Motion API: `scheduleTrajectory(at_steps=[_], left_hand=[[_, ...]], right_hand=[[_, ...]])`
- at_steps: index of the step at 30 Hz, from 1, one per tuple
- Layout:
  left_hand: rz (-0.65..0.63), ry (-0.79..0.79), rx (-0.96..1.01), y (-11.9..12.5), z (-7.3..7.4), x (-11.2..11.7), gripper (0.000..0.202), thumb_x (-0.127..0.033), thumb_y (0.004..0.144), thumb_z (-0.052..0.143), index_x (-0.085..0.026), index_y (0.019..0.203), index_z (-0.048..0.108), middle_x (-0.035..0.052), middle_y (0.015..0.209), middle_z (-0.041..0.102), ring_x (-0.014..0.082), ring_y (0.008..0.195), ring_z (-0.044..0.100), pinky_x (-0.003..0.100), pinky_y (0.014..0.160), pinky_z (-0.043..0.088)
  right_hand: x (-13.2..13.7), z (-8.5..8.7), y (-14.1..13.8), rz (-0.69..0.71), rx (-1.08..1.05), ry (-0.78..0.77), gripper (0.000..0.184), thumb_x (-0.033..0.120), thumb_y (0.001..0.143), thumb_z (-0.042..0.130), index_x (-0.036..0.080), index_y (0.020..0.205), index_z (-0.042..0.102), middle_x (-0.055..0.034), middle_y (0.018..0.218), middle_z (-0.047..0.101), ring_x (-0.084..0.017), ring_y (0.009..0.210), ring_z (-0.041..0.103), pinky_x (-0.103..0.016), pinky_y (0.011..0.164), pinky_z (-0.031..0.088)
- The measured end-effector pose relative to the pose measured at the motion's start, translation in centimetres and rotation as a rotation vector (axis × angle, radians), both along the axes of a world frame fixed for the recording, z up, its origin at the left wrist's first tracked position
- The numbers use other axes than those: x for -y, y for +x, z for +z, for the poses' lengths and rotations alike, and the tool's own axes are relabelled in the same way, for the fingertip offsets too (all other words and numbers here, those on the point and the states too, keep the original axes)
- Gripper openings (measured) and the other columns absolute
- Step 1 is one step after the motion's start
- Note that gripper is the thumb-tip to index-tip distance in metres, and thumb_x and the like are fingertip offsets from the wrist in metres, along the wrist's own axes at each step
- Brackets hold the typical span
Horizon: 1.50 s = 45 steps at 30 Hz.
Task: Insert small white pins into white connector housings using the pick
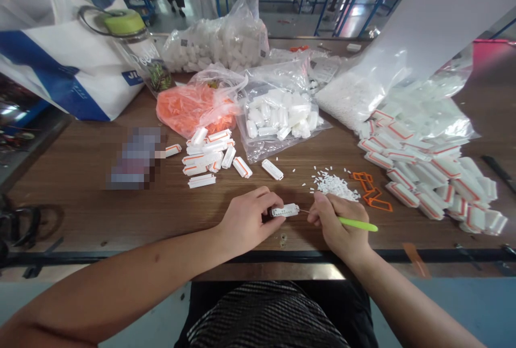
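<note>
My left hand (pixel 250 220) pinches a small white plastic connector housing (pixel 287 210) just above the table, its dotted face turned up. In my right hand (pixel 339 224) is a thin metal pick with a lime-green handle (pixel 358 224), its tip pointing left at the housing's right end; whether it touches cannot be made out. Just beyond my right hand lies a heap of tiny white plastic pieces (pixel 332 184). Orange rectangular frames (pixel 373 192) lie to the right of that heap. A single white housing (pixel 272 169) rests farther back from my left hand.
White housings with orange edging (pixel 203 157) are piled at centre left, and a larger pile (pixel 439 176) covers the right. Behind stand bags of orange parts (pixel 193 106), white parts (pixel 282 114) and white granules (pixel 355 93). A green-lidded bottle (pixel 129 42) stands at back left.
</note>
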<state>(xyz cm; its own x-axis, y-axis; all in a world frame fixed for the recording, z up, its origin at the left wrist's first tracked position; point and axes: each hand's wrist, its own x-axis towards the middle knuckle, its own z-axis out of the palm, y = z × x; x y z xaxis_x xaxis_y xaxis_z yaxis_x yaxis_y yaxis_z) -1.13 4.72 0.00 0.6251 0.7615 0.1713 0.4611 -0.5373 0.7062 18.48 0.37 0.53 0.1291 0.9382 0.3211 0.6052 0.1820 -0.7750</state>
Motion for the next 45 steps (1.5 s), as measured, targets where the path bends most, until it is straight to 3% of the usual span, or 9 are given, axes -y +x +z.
scheduleTrajectory(at_steps=[45], left_hand=[[0.026, 0.008, -0.026, 0.0, -0.03, 0.15, 0.004, -0.023, 0.085, 0.063, -0.019, 0.087, 0.062, -0.0017, 0.079, 0.058, 0.0122, 0.068, 0.055, 0.027, 0.063, 0.042]], right_hand=[[-0.11, -0.31, -0.33, 0.019, 0.024, 0.061, 0.045, 0.026, 0.095, 0.048, 0.021, 0.051, 0.057, 0.0027, 0.046, 0.06, -0.008, 0.04, 0.055, -0.021, 0.046, 0.043]])
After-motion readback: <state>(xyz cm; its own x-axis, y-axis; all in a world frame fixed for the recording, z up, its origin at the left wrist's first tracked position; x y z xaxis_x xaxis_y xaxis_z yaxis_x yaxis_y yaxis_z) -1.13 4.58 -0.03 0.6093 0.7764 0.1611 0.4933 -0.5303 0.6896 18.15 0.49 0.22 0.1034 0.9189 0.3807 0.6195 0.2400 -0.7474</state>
